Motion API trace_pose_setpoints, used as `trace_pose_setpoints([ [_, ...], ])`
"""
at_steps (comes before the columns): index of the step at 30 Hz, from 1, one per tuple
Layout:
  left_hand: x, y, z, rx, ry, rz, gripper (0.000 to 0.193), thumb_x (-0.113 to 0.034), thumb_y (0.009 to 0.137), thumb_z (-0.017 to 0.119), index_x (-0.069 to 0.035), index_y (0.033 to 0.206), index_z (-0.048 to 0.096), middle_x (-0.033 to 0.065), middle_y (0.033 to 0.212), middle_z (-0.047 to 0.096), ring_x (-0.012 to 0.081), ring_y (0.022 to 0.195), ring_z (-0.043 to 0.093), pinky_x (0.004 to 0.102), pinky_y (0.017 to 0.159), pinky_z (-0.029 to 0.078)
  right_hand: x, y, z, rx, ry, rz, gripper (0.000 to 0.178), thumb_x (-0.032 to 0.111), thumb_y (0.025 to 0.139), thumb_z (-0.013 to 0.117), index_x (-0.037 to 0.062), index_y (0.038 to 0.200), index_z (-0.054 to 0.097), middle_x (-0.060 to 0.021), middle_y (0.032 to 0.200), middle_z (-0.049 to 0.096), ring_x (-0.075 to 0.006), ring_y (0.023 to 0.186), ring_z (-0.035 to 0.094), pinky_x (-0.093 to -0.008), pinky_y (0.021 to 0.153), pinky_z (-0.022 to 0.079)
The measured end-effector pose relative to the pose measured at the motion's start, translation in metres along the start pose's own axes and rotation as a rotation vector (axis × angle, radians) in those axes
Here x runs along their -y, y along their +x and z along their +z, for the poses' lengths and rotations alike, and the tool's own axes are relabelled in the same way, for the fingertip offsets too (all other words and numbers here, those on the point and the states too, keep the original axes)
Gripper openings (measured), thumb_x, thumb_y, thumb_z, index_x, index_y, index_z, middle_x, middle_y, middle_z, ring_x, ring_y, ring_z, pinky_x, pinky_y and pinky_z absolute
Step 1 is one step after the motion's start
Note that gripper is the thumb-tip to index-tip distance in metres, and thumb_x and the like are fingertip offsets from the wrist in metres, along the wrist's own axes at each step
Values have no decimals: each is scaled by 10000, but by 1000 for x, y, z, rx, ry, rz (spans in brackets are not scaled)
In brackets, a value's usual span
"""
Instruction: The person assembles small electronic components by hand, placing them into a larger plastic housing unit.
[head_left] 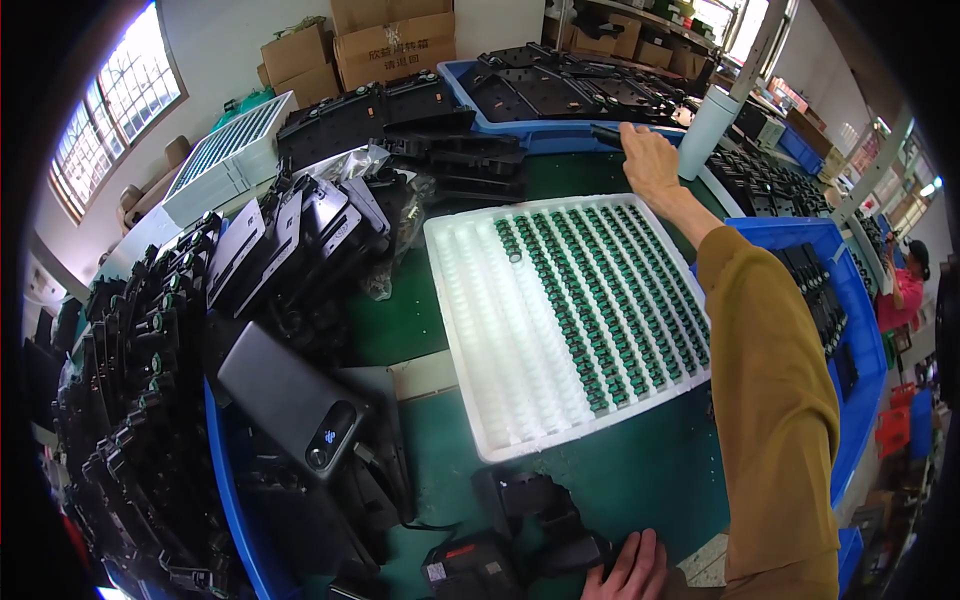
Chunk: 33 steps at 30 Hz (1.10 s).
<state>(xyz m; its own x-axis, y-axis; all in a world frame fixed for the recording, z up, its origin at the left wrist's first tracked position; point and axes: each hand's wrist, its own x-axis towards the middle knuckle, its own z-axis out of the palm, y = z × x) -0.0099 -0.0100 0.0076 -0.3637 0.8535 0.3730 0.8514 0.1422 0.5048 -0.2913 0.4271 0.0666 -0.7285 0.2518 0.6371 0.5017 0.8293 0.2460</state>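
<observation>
My right hand [652,163] reaches past the far edge of a white tray [505,400], its fingers closed at the end of a small dark elongated piece [606,136] beside the blue bin's rim. Most of that piece's shape is hidden. Rows of small green-and-black components [612,300] fill the tray's middle and right; its left slots are bare. At the lower edge my left hand [630,570] lies with fingers stretched out, nothing visible in it. Just left of it are an angled black plastic part [545,510] and a black boxy device [468,566].
A power bank [290,400] with a cable lies at left on dark parts. Black housings [140,430] are heaped beyond it. A blue bin [540,130] of black panels stands at the back, near a pale bottle [708,133]. Another blue bin [862,400] is beside my right arm.
</observation>
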Motion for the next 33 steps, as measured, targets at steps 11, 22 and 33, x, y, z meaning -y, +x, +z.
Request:
trace_pose_setpoints([
  [11, 3, 3, 7, -40, 56, 27, 342, -243, 880, 635, -4, 1125, 636, 169, 1255, 591, 290, 1176, 562, 497, 987, 431, -87, -12, -189, 238, 583, -94, 469, 11, 743, 522, 39, 1195, 645, -106, 1004, 700, -254, 929, 662, -381, 825, 526],
  [22, 3, -9, 13, -297, -50, 83, 394, -122, 754, 764, 11, 1109, 659, 177, 1252, 574, 356, 1134, 564, 523, 974, 446, -15, -130, -280, 1433, 927, -139, 447, -33, 767, 628, -13, 1214, 634, -40, 1039, 688, -130, 963, 618, -282, 808, 493],
  [33, -5, 0, 10, -144, 43, -19, 550, -231, 780, 776, -51, 1278, 626, 207, 1471, 444, 400, 1336, 432, 582, 1064, 344, 23, -179, -205, 1467, 1087, -168, 346, -61, 750, 622, -53, 1094, 661, -125, 946, 732, -174, 868, 684, -313, 766, 534],
])
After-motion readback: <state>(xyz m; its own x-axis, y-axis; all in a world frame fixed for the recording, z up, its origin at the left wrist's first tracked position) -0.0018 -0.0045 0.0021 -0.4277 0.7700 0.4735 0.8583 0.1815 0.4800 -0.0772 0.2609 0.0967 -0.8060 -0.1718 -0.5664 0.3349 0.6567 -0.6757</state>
